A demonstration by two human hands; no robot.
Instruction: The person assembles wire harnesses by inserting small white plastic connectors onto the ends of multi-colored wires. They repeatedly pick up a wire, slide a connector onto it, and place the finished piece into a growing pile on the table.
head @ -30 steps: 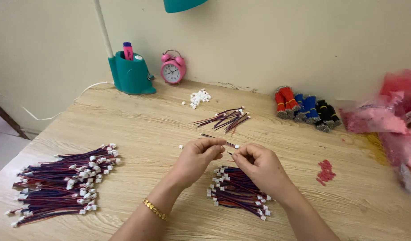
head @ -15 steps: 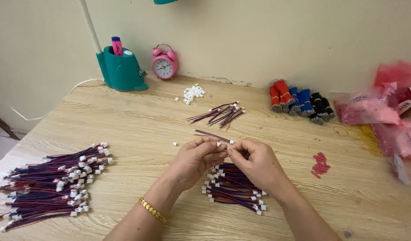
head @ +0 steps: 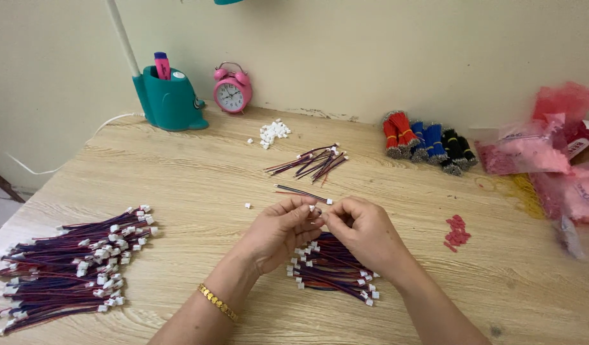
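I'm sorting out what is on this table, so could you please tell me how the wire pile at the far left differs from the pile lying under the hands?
The left pile is clearly bigger and more spread out than the pile under the hands. The left pile lies apart near the table's left edge, untouched; the other sits right below the left hand and right hand, partly covered. Both hold red, blue and dark wires with small white connectors.

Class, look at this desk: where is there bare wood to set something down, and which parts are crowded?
Bare wood lies between the big wire pile at the left edge and the left hand, and between the teal lamp base and that pile. Another patch lies below the red bits. The right edge, with pink bags, and the wire bundles are crowded.
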